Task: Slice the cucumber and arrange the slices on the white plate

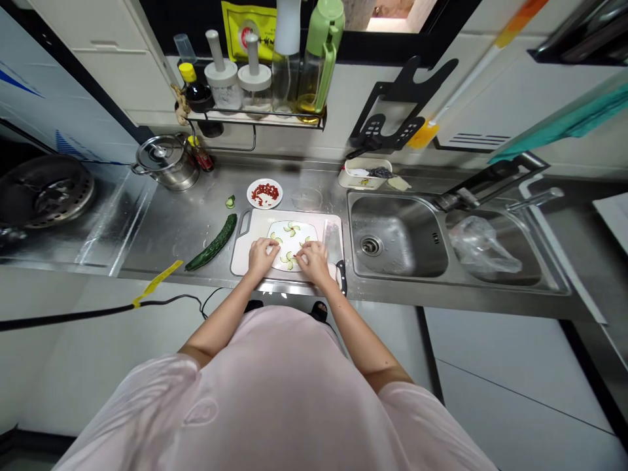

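A white square plate [297, 244] lies on a white cutting board [242, 260], with pale green cucumber slices [291, 229] set on it in small pinwheel clusters. My left hand [261, 256] rests at the plate's left edge, fingers closed together; whatever they may pinch is hidden. At the plate's front right, my right hand [316, 261] pinches something too small to make out beside the front cluster [288, 260]. A cleaver [333, 240] with a black handle lies along the board's right side. Behind the board, a small round plate [265, 194] carries chopped red pieces.
A whole cucumber [213, 245] and a cut-off cucumber end [230, 201] lie left of the board. The sink [400, 242] is to the right. A lidded steel pot [169, 163] stands back left, below a seasoning rack [260, 118]. A black cable [167, 301] hangs at the front left.
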{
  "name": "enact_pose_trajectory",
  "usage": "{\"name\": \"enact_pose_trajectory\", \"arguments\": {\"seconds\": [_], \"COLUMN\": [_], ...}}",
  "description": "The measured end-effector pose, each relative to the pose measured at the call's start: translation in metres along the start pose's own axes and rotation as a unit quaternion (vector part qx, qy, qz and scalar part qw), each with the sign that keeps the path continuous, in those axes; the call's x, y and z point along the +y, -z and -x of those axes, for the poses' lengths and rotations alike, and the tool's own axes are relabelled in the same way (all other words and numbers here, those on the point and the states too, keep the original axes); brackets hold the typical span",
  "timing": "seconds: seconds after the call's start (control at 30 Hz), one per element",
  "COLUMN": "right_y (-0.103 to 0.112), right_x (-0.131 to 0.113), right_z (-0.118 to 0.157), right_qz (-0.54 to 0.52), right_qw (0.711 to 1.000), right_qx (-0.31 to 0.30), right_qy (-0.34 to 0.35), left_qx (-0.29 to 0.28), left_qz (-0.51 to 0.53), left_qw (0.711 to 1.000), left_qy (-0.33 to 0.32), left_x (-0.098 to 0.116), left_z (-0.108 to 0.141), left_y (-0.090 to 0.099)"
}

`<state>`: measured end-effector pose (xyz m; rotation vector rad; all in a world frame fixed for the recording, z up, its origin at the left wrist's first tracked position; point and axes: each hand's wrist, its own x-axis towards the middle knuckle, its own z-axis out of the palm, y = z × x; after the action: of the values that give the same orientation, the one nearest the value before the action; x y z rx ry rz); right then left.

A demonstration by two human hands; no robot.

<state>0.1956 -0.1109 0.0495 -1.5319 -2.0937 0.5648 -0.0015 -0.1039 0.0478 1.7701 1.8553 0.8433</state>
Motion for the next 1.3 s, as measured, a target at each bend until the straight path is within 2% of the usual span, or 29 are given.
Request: {"name": "enact_pose_trajectory", "arguments": {"seconds": [0.2,0.47,0.8,1.3], "right_y": [-0.009,-0.014,-0.021,-0.021], "right_x": [-0.002,-0.003,-0.001,0.0], "right_z": [0.005,0.002,0.0,-0.001], "right_qz": [0.019,0.036,0.043,0.046], "right_qw": [1.0,0.999,0.998,0.999], "right_qx": [-0.015,-0.03,-0.036,-0.028], "right_qy": [0.006,0.016,0.029,0.003], "left_qx": [-0.069,-0.114,-0.12,-0.123], "left_qz": [-0.074,-0.117,-0.136,-0.145], "left_qw": [0.995,0.986,0.983,0.982], "left_qy": [0.008,0.023,0.012,0.018], "left_x": [0.005,0.016,0.018,0.021], "left_z": [0.005,0.008,0.008,0.01], "left_y": [-0.006,-0.011,-0.022,-0.023]}}
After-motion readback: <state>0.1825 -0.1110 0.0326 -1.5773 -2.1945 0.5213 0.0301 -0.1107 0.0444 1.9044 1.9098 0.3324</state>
